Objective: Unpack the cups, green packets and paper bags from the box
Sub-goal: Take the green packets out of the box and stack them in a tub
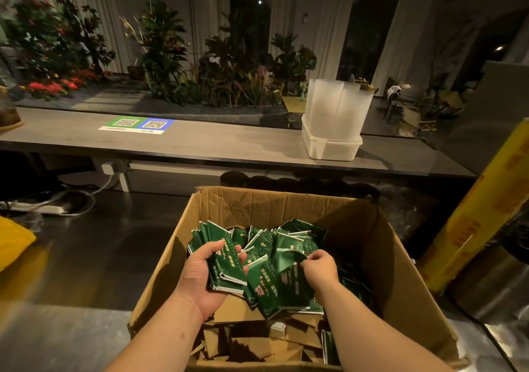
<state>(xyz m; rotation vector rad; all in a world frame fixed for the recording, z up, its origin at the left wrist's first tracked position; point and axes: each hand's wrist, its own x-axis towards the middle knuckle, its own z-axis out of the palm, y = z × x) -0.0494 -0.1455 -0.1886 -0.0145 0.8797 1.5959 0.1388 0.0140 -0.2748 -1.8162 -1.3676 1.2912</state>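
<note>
Head view: we are reaching into the open box [257, 204], which stands on the near bench [86, 274]. Our left hand [200, 274] grips a bundle of green packets [292, 245], fingers curled round its edge. Our right hand [319, 271] pinches the corner of one loose packet just beside that bundle. The other packets lie in a loose heap across the middle and far side of the box. Under and in front of them lie flat brown bags [237, 311], untouched. On the far bench [200, 139], well apart from the box, a white tub [332, 148] holds translucent stacks that look like cups [337, 105], so we judge that part done. The step in hand is gathering packets, and it seems early, since most of them are yet to come out. The next move calls for adding the pinched packet to the bundle without loosening the left grip, because the packets look slick and could fan out and slip. Then the bundle must be lifted over the box wall and set down on a bench.
</note>
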